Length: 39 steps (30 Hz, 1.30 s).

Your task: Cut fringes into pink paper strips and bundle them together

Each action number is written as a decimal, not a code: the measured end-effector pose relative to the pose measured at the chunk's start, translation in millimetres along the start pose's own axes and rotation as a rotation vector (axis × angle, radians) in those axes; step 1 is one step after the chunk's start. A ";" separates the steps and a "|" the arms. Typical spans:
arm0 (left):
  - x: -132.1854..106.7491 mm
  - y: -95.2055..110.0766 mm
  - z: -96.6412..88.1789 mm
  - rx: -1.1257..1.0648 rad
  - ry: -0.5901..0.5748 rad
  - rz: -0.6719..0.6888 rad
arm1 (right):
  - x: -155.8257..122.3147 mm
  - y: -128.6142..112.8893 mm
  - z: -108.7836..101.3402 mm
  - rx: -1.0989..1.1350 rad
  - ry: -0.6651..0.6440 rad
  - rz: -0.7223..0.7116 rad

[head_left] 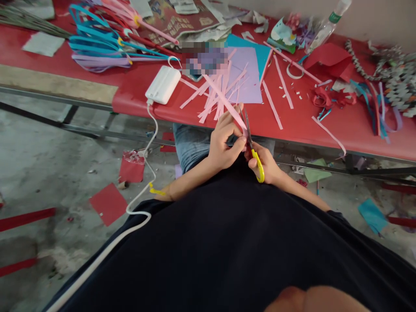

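Note:
My left hand (225,145) pinches a pink paper strip (229,105) between thumb and finger, just off the table's front edge. The strip slants up and away over the table. In my right hand (264,164) is a pair of scissors (258,167) with yellow handles, its blades pointing up and away. The blades lie against the strip close to my left fingertips; whether they are cutting into it I cannot tell. Beyond my hands lies a loose pile of narrow pink strips (212,102), partly over a sheet of lilac paper (248,73).
A white power bank (163,85) with a white cable sits near the table's front edge. Blue and lilac paper-strip loops (94,43) lie at the left. A plastic bottle (328,28) leans at the back right. Paper scraps (108,203) litter the floor.

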State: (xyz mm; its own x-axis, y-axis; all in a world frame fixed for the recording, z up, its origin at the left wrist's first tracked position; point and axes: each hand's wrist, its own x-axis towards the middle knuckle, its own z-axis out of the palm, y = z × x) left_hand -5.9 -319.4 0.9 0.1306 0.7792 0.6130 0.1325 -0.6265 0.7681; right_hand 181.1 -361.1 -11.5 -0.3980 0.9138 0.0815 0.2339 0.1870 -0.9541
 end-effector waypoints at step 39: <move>-2.3 -22.3 11.9 -0.229 0.323 0.036 | -1.4 19.0 11.2 0.096 0.151 -0.018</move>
State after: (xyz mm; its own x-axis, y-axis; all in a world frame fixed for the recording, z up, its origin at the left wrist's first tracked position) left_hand 2.5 -307.5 -19.9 -0.1890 0.7458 0.6388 -0.0940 -0.6613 0.7442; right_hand 176.2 -362.8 -33.0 -0.2617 0.9557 0.1346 0.1395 0.1754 -0.9746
